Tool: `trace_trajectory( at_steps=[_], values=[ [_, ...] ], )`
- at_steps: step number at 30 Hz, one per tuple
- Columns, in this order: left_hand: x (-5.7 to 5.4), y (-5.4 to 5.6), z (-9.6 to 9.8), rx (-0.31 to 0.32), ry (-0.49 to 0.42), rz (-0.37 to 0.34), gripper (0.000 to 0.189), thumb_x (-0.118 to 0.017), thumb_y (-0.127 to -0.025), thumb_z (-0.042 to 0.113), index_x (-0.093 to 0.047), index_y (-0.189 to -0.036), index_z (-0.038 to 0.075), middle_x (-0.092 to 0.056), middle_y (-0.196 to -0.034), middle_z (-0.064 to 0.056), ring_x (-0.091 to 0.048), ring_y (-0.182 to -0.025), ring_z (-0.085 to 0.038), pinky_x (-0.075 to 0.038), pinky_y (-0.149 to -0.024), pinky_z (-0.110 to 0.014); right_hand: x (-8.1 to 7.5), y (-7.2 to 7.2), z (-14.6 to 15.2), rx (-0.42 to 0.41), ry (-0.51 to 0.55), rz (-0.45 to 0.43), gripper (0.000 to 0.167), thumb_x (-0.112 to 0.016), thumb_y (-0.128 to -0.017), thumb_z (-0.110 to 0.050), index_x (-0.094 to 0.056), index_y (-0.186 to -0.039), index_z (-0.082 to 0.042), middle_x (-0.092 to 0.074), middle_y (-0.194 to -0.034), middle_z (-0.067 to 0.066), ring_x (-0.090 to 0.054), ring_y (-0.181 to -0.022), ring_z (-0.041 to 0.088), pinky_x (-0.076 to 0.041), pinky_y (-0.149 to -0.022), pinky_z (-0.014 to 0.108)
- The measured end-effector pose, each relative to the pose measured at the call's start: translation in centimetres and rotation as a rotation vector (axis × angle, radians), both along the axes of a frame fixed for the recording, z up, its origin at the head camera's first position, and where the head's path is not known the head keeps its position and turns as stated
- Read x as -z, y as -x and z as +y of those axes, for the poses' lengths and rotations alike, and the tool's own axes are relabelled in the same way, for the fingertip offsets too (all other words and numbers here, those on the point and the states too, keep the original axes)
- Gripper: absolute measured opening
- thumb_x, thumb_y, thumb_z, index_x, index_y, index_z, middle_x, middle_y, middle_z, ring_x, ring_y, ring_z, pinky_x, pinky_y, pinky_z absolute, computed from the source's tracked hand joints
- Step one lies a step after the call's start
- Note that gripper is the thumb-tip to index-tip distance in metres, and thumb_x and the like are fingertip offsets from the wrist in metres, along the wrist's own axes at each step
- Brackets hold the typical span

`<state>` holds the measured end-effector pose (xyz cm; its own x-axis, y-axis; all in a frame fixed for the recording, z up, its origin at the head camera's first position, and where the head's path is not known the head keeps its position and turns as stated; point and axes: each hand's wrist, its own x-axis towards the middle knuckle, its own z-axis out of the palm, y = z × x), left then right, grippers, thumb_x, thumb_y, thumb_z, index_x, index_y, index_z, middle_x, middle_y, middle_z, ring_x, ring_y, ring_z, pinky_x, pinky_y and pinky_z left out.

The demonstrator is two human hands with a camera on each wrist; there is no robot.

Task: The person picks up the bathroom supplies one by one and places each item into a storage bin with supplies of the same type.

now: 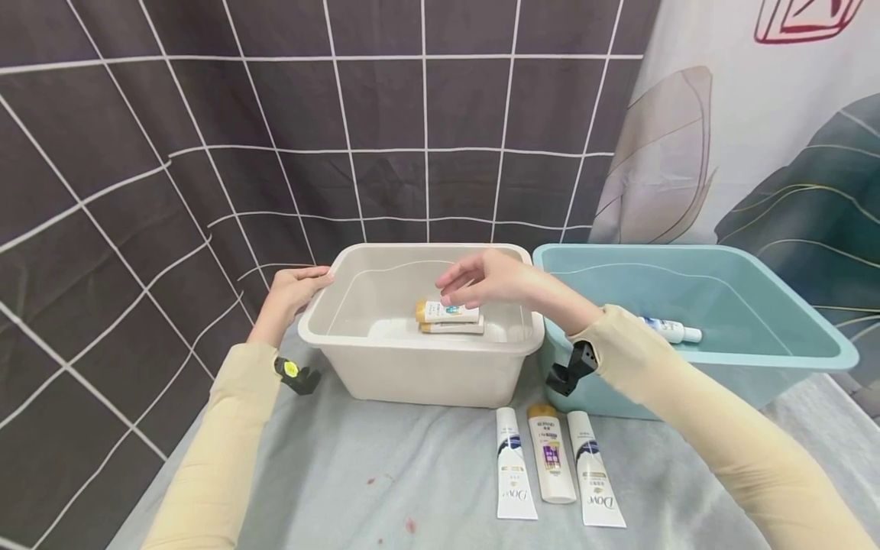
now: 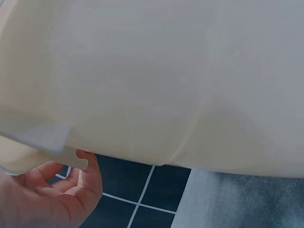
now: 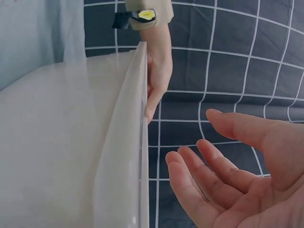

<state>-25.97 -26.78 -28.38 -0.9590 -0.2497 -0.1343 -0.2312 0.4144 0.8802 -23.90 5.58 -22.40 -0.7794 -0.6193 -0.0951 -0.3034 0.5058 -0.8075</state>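
My left hand [image 1: 293, 293] grips the rim of a white plastic tub [image 1: 412, 374] at its left end; in the left wrist view the fingers [image 2: 90, 178] curl up at the tub's lip. Over the inside of this tub hovers my right hand [image 1: 490, 278], holding nothing, its fingers loosely bent and spread apart in the right wrist view. Below it, on the tub's floor, lie a white bottle with an orange cap [image 1: 447, 312] and a second, similar one [image 1: 457, 328] in front, both partly overlapped in view.
A blue tub [image 1: 777, 389] stands against the white one's right side, holding a white and blue tube [image 1: 670, 330]. On the grey cloth [image 1: 330, 473] in front lie a Dove tube [image 1: 514, 477], an orange-capped bottle [image 1: 552, 462] and another Dove tube [image 1: 596, 477]. Dark checked curtain [image 1: 378, 107] hangs behind.
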Motion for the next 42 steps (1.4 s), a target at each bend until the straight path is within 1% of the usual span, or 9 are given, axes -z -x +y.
trace_trajectory(
  at_steps=[3, 5, 8, 13, 20, 28, 36, 42],
  values=[
    [0.0, -0.1, -0.1, 0.012, 0.003, 0.001, 0.046, -0.059, -0.095, 0.024, -0.053, -0.136, 0.004, -0.052, -0.140, -0.020, -0.055, -0.125, -0.034, -0.049, -0.102, -0.040, 0.1, -0.2, 0.2, -0.002, 0.005, -0.001, 0.036, -0.070, -0.086, -0.014, -0.064, -0.120, -0.003, -0.070, -0.113, 0.013, -0.068, -0.091, 0.013, -0.057, -0.079, 0.028],
    [0.0, -0.1, -0.1, 0.018, 0.001, 0.002, 0.046, -0.059, -0.095, 0.024, -0.053, -0.136, 0.004, -0.051, -0.140, -0.020, -0.054, -0.126, -0.034, -0.049, -0.102, -0.041, 0.2, -0.3, 0.3, -0.004, 0.013, -0.002, 0.036, -0.070, -0.086, -0.014, -0.064, -0.120, -0.003, -0.070, -0.113, 0.013, -0.067, -0.089, 0.010, -0.057, -0.077, 0.027],
    [0.0, -0.1, -0.1, 0.013, 0.003, -0.004, 0.046, -0.059, -0.095, 0.024, -0.053, -0.136, 0.004, -0.052, -0.140, -0.020, -0.054, -0.126, -0.034, -0.049, -0.102, -0.041, 0.3, -0.4, 0.5, -0.002, 0.024, -0.005, 0.036, -0.070, -0.086, -0.013, -0.063, -0.120, -0.002, -0.070, -0.113, 0.014, -0.067, -0.088, 0.008, -0.057, -0.078, 0.027],
    [0.0, -0.1, 0.1, 0.001, 0.007, -0.009, 0.046, -0.059, -0.095, 0.025, -0.054, -0.136, 0.005, -0.053, -0.139, -0.019, -0.055, -0.125, -0.033, -0.049, -0.101, -0.040, 0.6, -0.5, 0.9, -0.008, 0.039, -0.011, 0.036, -0.069, -0.086, -0.011, -0.063, -0.120, -0.001, -0.070, -0.113, 0.015, -0.067, -0.090, 0.011, -0.057, -0.078, 0.028],
    [0.1, -0.1, 0.1, -0.003, 0.013, -0.007, 0.045, -0.059, -0.095, 0.024, -0.054, -0.135, 0.005, -0.053, -0.139, -0.020, -0.055, -0.125, -0.033, -0.049, -0.101, -0.041, 1.0, -0.7, 1.4, -0.002, 0.046, -0.014, 0.037, -0.070, -0.086, -0.012, -0.062, -0.120, -0.001, -0.070, -0.114, 0.016, -0.067, -0.087, 0.010, -0.057, -0.080, 0.029],
    [0.1, 0.0, 0.0, 0.000, 0.004, -0.011, 0.046, -0.059, -0.095, 0.023, -0.053, -0.136, 0.005, -0.052, -0.140, -0.020, -0.054, -0.126, -0.034, -0.049, -0.102, -0.041, 1.1, -0.8, 2.1, 0.008, 0.042, -0.020, 0.036, -0.068, -0.087, -0.013, -0.062, -0.121, -0.001, -0.069, -0.116, 0.016, -0.067, -0.095, 0.012, -0.057, -0.084, 0.033],
    [0.1, 0.0, 0.1, -0.005, 0.009, -0.006, 0.045, -0.059, -0.095, 0.024, -0.054, -0.135, 0.005, -0.053, -0.139, -0.019, -0.055, -0.125, -0.034, -0.049, -0.101, -0.041, 1.1, -1.2, 2.6, 0.001, 0.026, -0.015, 0.036, -0.067, -0.089, -0.014, -0.061, -0.122, -0.002, -0.067, -0.120, 0.017, -0.066, -0.099, 0.013, -0.056, -0.086, 0.031],
    [0.1, 0.0, 0.0, -0.002, 0.012, -0.007, 0.045, -0.058, -0.095, 0.023, -0.054, -0.136, 0.005, -0.052, -0.140, -0.019, -0.055, -0.125, -0.034, -0.049, -0.102, -0.042, 1.4, -1.4, 3.0, -0.007, 0.038, -0.001, 0.037, -0.067, -0.089, -0.014, -0.060, -0.123, -0.001, -0.068, -0.119, 0.014, -0.066, -0.101, 0.014, -0.056, -0.088, 0.032]
  ],
)
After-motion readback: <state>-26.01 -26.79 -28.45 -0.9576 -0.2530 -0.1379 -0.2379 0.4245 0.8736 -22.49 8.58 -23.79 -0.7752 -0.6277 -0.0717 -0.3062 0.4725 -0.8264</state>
